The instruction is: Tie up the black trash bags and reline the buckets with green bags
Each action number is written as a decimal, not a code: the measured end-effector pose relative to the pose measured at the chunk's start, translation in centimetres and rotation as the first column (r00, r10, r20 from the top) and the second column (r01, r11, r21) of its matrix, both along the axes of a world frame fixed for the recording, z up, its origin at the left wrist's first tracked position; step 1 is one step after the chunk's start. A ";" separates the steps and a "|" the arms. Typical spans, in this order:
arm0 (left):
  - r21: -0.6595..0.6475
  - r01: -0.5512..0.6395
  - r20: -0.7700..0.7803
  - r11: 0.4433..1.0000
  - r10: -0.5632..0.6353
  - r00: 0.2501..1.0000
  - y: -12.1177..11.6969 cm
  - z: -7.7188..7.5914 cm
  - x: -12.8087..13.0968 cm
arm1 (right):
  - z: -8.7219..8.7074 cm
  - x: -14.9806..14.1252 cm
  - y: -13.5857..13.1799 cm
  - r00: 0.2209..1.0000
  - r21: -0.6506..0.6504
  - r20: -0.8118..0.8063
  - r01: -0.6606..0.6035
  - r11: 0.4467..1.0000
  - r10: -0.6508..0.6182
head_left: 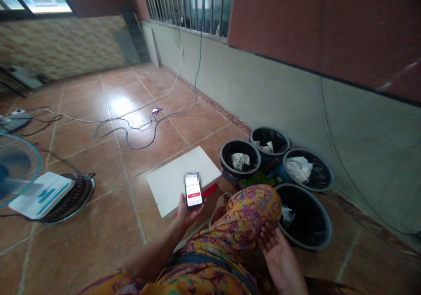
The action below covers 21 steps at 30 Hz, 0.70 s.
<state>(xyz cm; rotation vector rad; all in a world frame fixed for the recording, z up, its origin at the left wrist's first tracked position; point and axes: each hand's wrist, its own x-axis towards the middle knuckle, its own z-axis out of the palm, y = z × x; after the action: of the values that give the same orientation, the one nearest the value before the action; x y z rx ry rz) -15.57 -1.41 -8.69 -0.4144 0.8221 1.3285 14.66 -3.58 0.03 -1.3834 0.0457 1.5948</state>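
My left hand (187, 211) is wrapped round a phone (193, 192) and holds it upright over the tiled floor, its lit screen showing a red button. The phone hovers above the near edge of a white flat board (171, 183) lying on the floor. My right hand (279, 253) rests palm up beside my knee, fingers loosely spread and holding nothing. It lies close to the rim of the nearest black bucket (324, 238). My knee is covered in a patterned orange and purple cloth (250, 216).
Three more black buckets (240, 160) (270, 140) (309, 168) with crumpled white paper stand along the wall at right. A fan (16, 165) and its round base (70, 192) are at left. Blue and white cables (144, 124) lie on the floor ahead.
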 end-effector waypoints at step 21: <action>-0.233 0.321 -0.223 0.918 -0.372 0.901 -2.5 2.4 1.1 | 1.1 0.4 -1.1 0.998 0.073 0.051 -0.040 0.997 0.036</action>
<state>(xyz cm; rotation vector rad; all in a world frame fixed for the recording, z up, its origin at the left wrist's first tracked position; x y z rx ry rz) -14.51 -3.94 -6.33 -0.2255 1.1939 0.9823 15.10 -4.65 1.11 -1.3731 -0.0691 1.5771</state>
